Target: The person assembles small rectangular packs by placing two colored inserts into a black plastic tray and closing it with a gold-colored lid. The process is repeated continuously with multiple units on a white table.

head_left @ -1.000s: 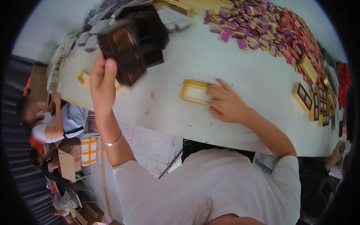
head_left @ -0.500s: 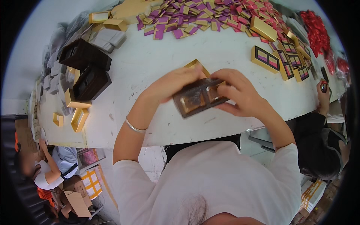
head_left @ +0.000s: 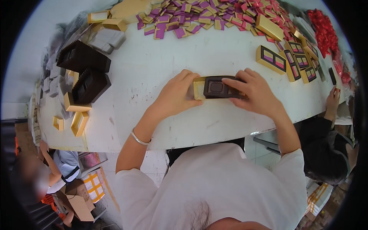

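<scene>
In front of me on the table sits a gold open-topped box (head_left: 199, 88), long side across. My left hand (head_left: 177, 94) grips its left end between thumb and fingers. A dark brown plastic tray (head_left: 216, 87) with square hollows lies over the box, covering its middle and right part; whether it is fully seated I cannot tell. My right hand (head_left: 256, 92) is closed on the tray's right end, index finger laid across the top and thumb at the near side. That hand hides the right end of both.
Stacked dark brown trays (head_left: 86, 57) stand at the left beside gold box parts (head_left: 79, 123). Purple, pink and gold small packets (head_left: 199, 15) are heaped at the back. Filled gold boxes (head_left: 271, 59) gather at the right, near red wrapping (head_left: 321, 30). Co-workers are at both sides.
The tray has turned over, hollows now facing up, and moved from tilted above the table onto the gold box. My left hand has shifted to the box's left end.
</scene>
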